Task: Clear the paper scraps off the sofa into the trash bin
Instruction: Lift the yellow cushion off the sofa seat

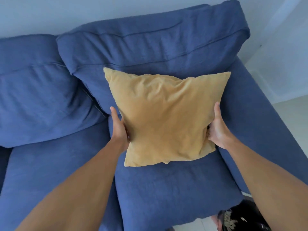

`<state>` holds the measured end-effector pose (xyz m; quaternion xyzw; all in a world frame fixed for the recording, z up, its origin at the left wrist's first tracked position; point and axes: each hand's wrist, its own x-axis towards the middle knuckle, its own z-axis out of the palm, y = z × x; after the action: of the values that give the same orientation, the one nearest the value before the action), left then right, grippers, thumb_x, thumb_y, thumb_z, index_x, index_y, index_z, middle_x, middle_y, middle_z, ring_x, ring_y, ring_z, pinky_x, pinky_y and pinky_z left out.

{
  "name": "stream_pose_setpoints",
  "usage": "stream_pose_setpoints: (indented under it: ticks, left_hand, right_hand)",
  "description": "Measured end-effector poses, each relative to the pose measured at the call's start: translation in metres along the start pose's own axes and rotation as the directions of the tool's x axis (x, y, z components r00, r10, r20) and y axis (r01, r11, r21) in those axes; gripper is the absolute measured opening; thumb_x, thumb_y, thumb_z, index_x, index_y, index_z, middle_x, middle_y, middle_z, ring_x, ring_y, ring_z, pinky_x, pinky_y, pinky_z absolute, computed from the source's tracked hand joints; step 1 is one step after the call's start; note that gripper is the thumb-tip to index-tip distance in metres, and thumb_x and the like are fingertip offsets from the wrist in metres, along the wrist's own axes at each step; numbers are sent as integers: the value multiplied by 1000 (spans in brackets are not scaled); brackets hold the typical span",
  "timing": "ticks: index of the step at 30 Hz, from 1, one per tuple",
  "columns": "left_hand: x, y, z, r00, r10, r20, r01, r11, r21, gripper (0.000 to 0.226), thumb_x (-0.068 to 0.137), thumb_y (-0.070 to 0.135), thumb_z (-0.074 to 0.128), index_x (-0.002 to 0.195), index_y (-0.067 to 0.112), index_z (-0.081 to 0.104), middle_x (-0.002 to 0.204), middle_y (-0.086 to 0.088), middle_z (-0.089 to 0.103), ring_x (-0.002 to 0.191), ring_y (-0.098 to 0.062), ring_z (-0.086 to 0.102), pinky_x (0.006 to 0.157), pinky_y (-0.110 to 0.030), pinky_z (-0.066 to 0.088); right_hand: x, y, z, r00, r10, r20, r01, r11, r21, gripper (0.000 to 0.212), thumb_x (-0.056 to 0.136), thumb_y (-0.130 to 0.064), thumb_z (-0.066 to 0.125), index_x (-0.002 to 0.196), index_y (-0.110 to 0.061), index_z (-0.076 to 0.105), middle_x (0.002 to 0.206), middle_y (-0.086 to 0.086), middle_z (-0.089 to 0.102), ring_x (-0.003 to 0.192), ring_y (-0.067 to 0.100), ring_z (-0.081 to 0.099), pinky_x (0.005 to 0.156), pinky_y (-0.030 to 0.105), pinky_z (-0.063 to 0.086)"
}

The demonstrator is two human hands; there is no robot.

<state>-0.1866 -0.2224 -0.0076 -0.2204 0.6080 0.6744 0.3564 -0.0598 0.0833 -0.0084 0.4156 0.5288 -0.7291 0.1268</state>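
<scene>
A yellow square cushion (164, 114) leans against the back of the blue sofa (50, 172), on its right seat. My left hand (119, 129) grips the cushion's left edge and my right hand (216, 127) grips its right edge. No paper scraps show on the visible sofa fabric; the cushion hides the seat part under it. A dark object with pale scraps in it (241, 217), possibly the trash bin, sits on the floor at the bottom right, partly hidden by my right forearm.
The sofa's right armrest (260, 122) runs beside the cushion. A second back cushion (38, 100) sits at the left. A white wall (50, 14) stands behind, pale floor (291, 117) to the right.
</scene>
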Motion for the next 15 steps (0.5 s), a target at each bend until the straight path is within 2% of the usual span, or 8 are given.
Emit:
stream_pose_setpoints:
  ticks: [1, 2, 5, 7, 9, 10, 13, 15]
  left_hand:
    - [-4, 3, -2, 999, -10, 33, 11, 1000, -15, 98, 71, 102, 17, 123, 40, 72, 128, 5, 75, 113, -14, 67, 100, -40, 49]
    - [-10, 8, -4, 998, -17, 58, 18, 1000, -20, 97, 70, 103, 17, 119, 40, 73, 122, 8, 77, 117, -15, 66, 103, -42, 48]
    - [-39, 24, -20, 995, -33, 93, 33, 999, 4, 99, 66, 105, 18, 116, 39, 73, 122, 9, 77, 115, -15, 68, 90, -39, 52]
    - [-59, 34, -43, 996, -29, 83, 28, 999, 17, 102, 60, 108, 21, 113, 39, 77, 125, 7, 76, 120, -17, 67, 100, -42, 52]
    - [-83, 45, -74, 999, -14, 52, 12, 999, 35, 104, 55, 109, 23, 108, 40, 79, 125, 6, 77, 125, -21, 65, 113, -50, 46]
    - [-96, 50, -92, 999, -10, 37, 8, 999, 40, 105, 53, 110, 23, 108, 40, 79, 126, 4, 76, 126, -23, 64, 114, -54, 43]
    - [-132, 65, -161, 998, -20, -55, 24, 997, 74, 108, 55, 109, 17, 107, 35, 77, 124, -1, 74, 121, -28, 64, 106, -56, 48]
    - [-150, 73, -213, 991, -14, -131, 27, 995, 96, 115, 57, 108, 13, 111, 30, 78, 104, -9, 74, 96, -28, 69, 85, -47, 57]
  right_hand:
    - [-7, -4, 1, 1000, 14, 6, -14, 1000, -7, 118, 58, -108, 35, 156, -42, 41, 150, -9, 57, 137, 18, 53, 120, 55, 35]
    - [-15, -8, 1, 1000, 25, 8, -25, 999, -20, 119, 57, -109, 35, 156, -44, 39, 152, -8, 56, 138, 21, 53, 118, 60, 34]
    - [-43, -17, 9, 997, 69, 17, -67, 994, -88, 128, 50, -111, 37, 159, -45, 32, 158, -4, 50, 143, 27, 48, 120, 68, 24]
    - [-64, -22, 27, 997, 74, 32, -69, 988, -136, 128, 51, -111, 35, 160, -43, 31, 158, -1, 50, 143, 31, 47, 120, 71, 21]
    - [-85, -24, 56, 996, 67, 52, -57, 982, -182, 127, 55, -110, 33, 161, -41, 30, 159, 1, 48, 144, 35, 46, 119, 73, 22]
    - [-95, -24, 74, 996, 65, 65, -50, 978, -202, 127, 55, -110, 34, 161, -41, 29, 160, 2, 46, 145, 36, 45, 118, 73, 23]
    - [-118, -14, 140, 993, 62, 102, -34, 965, -258, 131, 51, -111, 37, 162, -42, 27, 164, 4, 42, 145, 40, 43, 116, 75, 26]
    - [-128, -3, 191, 989, 63, 131, -21, 954, -300, 132, 50, -111, 38, 162, -41, 26, 163, 5, 42, 144, 42, 45, 114, 75, 28]
